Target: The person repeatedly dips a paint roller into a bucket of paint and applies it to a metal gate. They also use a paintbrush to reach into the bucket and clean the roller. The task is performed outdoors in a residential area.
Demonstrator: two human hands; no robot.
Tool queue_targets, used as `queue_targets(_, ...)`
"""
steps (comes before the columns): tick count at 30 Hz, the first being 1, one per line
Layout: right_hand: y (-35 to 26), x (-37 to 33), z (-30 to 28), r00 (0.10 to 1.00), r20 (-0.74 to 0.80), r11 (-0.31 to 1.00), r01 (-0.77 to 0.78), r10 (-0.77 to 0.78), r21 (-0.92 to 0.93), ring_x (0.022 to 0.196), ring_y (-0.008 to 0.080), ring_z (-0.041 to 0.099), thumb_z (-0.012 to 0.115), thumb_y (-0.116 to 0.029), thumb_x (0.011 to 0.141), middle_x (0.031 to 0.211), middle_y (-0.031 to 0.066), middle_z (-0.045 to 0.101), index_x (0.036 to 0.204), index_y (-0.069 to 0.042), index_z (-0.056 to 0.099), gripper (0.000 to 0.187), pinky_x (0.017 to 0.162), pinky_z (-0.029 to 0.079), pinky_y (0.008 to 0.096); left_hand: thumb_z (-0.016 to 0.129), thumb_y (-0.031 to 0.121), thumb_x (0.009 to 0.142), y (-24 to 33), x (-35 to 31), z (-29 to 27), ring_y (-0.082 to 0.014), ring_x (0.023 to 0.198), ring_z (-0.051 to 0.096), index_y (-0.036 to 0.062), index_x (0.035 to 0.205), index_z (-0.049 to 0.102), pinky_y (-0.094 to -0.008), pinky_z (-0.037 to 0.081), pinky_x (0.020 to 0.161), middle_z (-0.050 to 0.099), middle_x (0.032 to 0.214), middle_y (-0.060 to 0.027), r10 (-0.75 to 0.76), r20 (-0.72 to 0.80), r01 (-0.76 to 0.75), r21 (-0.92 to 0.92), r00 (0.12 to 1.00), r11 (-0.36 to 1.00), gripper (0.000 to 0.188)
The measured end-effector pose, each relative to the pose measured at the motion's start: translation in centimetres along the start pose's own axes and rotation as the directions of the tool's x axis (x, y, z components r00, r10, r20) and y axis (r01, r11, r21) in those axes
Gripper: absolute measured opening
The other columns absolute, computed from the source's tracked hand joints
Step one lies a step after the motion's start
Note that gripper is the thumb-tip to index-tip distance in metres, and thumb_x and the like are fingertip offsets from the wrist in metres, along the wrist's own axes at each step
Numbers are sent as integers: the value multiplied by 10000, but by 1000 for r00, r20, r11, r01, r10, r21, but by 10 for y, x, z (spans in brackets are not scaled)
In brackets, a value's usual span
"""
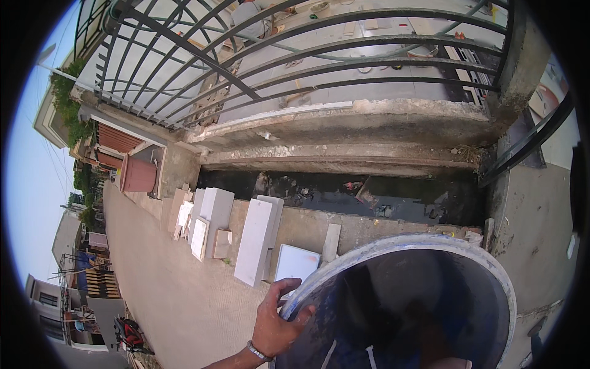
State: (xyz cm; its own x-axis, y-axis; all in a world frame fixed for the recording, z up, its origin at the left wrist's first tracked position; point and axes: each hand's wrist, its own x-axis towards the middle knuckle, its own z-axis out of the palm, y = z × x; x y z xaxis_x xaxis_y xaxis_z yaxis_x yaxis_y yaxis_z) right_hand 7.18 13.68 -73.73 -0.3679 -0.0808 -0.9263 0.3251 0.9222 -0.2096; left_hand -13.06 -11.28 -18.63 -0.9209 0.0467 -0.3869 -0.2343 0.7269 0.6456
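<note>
My left hand (276,323), with a metal-link band on the wrist, grips the rim of a large round drum (491,258). The fingers lie over the outside of the rim and the thumb points inward. Pale, crusted residue coats the rim. Inside, the drum is dark with blue patches and a shiny surface that shows reflections; what fills it I cannot make out. Two white cords (371,357) show against the dark inside near the lower edge. My right hand is not in view.
Beyond the drum runs an open drain (405,200) with dark water and litter. White boxes (258,240), a white panel (296,263) and board pieces stand along its near edge. A metal fence (369,52) tops the far wall; a person (252,21) crouches behind it. A pink planter (138,173) stands left.
</note>
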Motion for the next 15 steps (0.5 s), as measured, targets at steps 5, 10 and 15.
queue_targets(5, 5, -17, 18, 1000, 6, 998, -17, 17, 53, 1106, 371, 656, 668, -256, 874, 1165, 217, 688, 1051, -39, 752, 293, 973, 512, 464, 804, 71, 822, 4, -2, 1, -244, 1131, 631, -2, 1289, 477, -368, 503, 983, 629, 1191, -157, 57, -4, -57, 18, 998, 998, 575)
queue_targets(10, -3, -116, -10, 999, -16, 998, -40, 41, 58, 1105, 375, 653, 660, -265, 879, 1160, 222, 686, 1053, -37, 749, 300, 981, 507, 468, 821, 144, 790, -17, -12, -2, -362, 1154, 635, -11, 1272, 526, -415, 492, 1006, 642, 1200, -216, 193, -136, -202, -58, 972, 978, 585)
queue_targets(15, -37, -197, -53, 998, -57, 994, -28, 34, 105, 1105, 379, 650, 653, -273, 884, 1155, 227, 684, 1056, -35, 746, 309, 988, 501, 472, 840, 140, 762, -22, -17, -1, -334, 1200, 594, -24, 1272, 509, -413, 464, 1036, 607, 1231, -209, 179, -200, -191, -43, 963, 981, 630)
